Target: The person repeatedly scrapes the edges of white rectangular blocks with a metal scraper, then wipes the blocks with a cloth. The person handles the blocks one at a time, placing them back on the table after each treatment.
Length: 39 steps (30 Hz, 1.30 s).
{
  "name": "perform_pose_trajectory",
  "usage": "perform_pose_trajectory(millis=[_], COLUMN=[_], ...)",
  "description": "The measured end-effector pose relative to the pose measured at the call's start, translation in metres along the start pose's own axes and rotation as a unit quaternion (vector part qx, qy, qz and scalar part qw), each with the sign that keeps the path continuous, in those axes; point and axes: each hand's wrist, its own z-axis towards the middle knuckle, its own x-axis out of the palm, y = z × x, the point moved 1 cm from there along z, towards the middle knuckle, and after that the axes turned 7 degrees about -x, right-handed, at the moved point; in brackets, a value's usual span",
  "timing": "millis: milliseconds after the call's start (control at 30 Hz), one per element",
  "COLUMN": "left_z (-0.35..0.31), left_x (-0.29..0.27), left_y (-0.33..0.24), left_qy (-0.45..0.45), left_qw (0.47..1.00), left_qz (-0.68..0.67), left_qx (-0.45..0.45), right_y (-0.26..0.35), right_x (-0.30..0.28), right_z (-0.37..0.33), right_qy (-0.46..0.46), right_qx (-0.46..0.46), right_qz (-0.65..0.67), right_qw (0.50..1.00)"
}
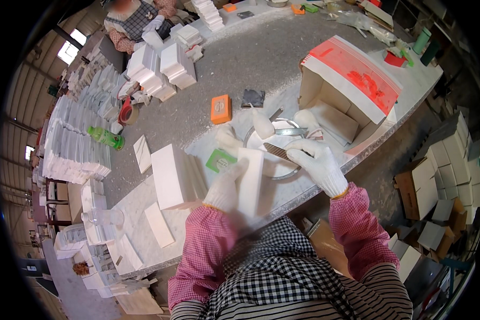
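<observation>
1. The left hand (224, 188), gloved in white, is holding a white slab (250, 182); its thumb is pressing along the slab's left side, while the other fingers are hiding, so their spread cannot be told.
2. The slab is looking plain, smooth and straight-edged, and is sitting just right of the left thumb.
3. Its long axis is running away from the person's body, the far end pointing toward a round dish (293, 174) beyond the left fingers.
4. The right hand (319, 162), also gloved, is pinching a dark, ridged strip (276, 152) between thumb and fingers.
5. The strip is slanting leftward and away from the right fingertips, its free end lying near the slab's far end; contact cannot be told.
6. A green block (220, 160) is lying just beyond the left fingers.
</observation>
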Motion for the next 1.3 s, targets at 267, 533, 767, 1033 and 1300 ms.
perform_pose_trajectory(millis=[267,533,767,1033,1300], left_z=[-0.01,-0.008,-0.009,0.003,0.004], left_x=[0.006,0.004,-0.004,-0.02,-0.022], left_y=[-0.007,-0.007,-0.007,0.002,0.002], left_qy=[-0.002,-0.021,-0.03,-0.018,-0.037], left_qw=[1.0,1.0,0.999,0.999,0.998], left_qz=[0.011,-0.005,0.036,0.028,-0.005], left_qx=[-0.004,-0.012,0.01,0.03,0.048], right_y=[-0.002,-0.004,-0.025,-0.028,-0.042], right_x=[0.001,-0.003,-0.01,0.017,0.062], right_z=[-0.001,0.002,0.0,0.045,0.105], right_qy=[-0.004,-0.014,0.007,-0.069,-0.045], right_qx=[-0.013,0.022,-0.007,-0.178,-0.107], right_qz=[-0.018,-0.067,-0.321,-0.426,-0.49], right_qw=[1.0,0.997,0.947,0.884,0.864])
